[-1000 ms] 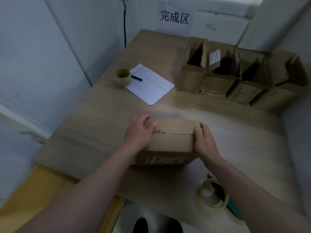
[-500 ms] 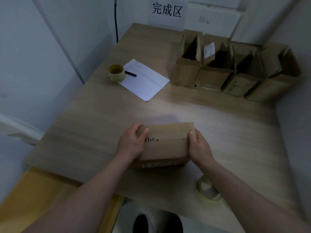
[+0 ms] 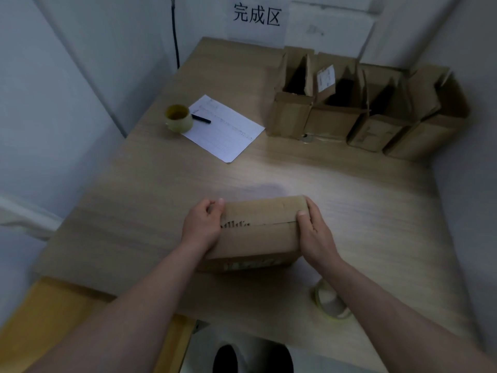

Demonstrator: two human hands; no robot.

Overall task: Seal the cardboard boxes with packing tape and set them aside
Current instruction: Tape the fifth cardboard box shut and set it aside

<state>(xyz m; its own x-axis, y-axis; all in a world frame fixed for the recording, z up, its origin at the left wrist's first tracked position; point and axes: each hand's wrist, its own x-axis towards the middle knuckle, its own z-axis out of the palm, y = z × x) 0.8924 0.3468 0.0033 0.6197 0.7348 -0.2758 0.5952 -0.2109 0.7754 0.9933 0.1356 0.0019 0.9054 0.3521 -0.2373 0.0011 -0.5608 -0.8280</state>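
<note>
Closed cardboard box (image 3: pixel 259 232) gripped at both ends on the wooden table (image 3: pixel 166 189).

The left hand (image 3: pixel 202 226) wraps the box's left end, fingers curled round the far corner; the right hand (image 3: pixel 315 233) clamps the right end, thumb pressed on the centre flap seam. The box is rectangular, matte brown, with dark print along the seam. A translucent tape roll (image 3: pixel 331 301) lies near the front edge, just beside the right forearm. A second tape roll (image 3: pixel 178 118) touches a lined paper sheet (image 3: pixel 224 127) bearing a black pen (image 3: pixel 201 119). Four open boxes (image 3: pixel 363 114) line the far right.
</note>
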